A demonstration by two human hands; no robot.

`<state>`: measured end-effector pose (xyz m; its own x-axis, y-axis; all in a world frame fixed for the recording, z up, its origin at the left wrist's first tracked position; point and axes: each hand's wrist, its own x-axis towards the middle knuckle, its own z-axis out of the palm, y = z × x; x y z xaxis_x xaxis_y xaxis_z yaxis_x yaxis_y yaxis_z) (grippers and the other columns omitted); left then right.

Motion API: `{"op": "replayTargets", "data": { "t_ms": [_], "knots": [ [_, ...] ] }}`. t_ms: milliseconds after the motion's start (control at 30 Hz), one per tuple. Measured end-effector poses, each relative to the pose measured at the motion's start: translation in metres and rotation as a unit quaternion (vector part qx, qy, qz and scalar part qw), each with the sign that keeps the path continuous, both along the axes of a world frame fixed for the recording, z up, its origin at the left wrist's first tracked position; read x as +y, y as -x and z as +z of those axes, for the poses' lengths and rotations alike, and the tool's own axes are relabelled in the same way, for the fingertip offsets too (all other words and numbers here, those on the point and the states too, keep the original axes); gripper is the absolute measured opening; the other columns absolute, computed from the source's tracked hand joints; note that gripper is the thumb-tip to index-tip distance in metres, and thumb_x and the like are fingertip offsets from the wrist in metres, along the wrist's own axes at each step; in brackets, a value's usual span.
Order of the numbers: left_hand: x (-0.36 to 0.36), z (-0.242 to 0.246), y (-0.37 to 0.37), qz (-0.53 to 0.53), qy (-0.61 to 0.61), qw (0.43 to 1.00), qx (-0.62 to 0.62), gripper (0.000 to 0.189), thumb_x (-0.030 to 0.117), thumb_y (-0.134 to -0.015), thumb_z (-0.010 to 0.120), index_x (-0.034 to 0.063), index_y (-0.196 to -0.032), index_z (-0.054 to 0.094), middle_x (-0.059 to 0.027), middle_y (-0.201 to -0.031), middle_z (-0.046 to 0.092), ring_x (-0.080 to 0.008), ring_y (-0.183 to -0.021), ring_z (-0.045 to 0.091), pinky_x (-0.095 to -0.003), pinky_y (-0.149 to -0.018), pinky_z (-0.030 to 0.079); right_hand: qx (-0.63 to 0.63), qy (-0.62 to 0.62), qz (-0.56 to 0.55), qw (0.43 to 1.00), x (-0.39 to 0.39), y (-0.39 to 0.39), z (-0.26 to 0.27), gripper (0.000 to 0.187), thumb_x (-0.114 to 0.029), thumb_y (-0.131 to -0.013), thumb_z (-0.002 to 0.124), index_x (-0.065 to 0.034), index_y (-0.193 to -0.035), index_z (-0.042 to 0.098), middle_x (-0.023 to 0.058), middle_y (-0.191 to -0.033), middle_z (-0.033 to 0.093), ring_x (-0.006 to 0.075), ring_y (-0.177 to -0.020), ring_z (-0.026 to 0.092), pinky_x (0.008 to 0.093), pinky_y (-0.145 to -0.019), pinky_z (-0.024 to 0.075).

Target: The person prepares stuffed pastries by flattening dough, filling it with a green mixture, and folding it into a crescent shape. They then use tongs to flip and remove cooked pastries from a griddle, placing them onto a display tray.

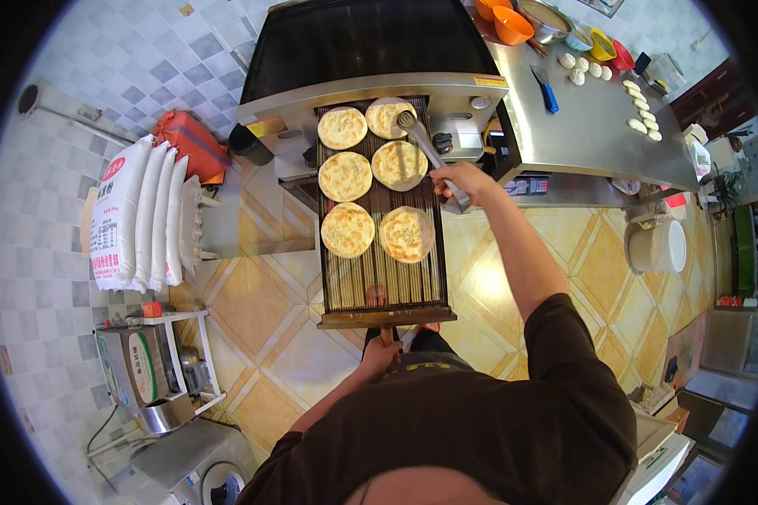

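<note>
My left hand point(381, 356) grips the wooden handle point(387, 335) of a wire-mesh baking rack point(385, 290) pulled out of the oven. Several round browned flatbreads lie on the mesh in two columns; the nearest are a left one point(347, 230) and a right one point(407, 234). In my right hand point(464, 183) is a pair of metal tongs point(424, 140), held over the rack's right side. Their tip reaches the far right flatbread point(386, 118); whether it touches the bread I cannot tell.
The steel oven point(372, 85) stands ahead. On the right, a steel worktable point(581, 132) carries dough balls point(577, 77), a blue-handled knife point(547, 95) and bowls point(513, 26). White sacks point(117, 221) lean at left. A white bucket point(657, 246) stands on the tiled floor at right.
</note>
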<state>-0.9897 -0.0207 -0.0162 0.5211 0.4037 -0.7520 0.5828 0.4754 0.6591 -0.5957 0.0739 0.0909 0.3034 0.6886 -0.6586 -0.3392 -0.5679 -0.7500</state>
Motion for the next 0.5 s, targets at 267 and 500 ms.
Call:
{"op": "replayTargets", "data": {
  "t_ms": [267, 500],
  "knots": [
    [0.002, 0.006, 0.001, 0.001, 0.008, 0.999, 0.033, 0.025, 0.021, -0.085, 0.064, -0.0001, -0.073, 0.056, -0.0064, -0.059, 0.059, -0.0157, -0.053, 0.057, -0.0306, -0.051, 0.043, 0.083, -0.117, 0.096, 0.985, -0.012, 0.013, -0.035, 0.018, -0.018, -0.085, 0.061, 0.0, -0.085, 0.061, 0.0038, -0.066, 0.061, 0.0063, -0.044, 0.047, 0.02, -0.042, 0.0359],
    [-0.003, -0.014, 0.002, 0.031, 0.039, 0.999, 0.0, 0.024, 0.02, -0.086, 0.064, 0.0001, -0.075, 0.056, -0.0061, -0.06, 0.058, -0.0154, -0.053, 0.057, -0.03, -0.05, 0.044, 0.081, -0.05, 0.184, 0.978, -0.02, -0.055, 0.0, 0.024, -0.02, -0.086, 0.061, 0.0022, -0.093, 0.058, 0.0055, -0.067, 0.06, 0.0059, -0.041, 0.045, 0.0195, -0.037, 0.0332]
  ]
}}
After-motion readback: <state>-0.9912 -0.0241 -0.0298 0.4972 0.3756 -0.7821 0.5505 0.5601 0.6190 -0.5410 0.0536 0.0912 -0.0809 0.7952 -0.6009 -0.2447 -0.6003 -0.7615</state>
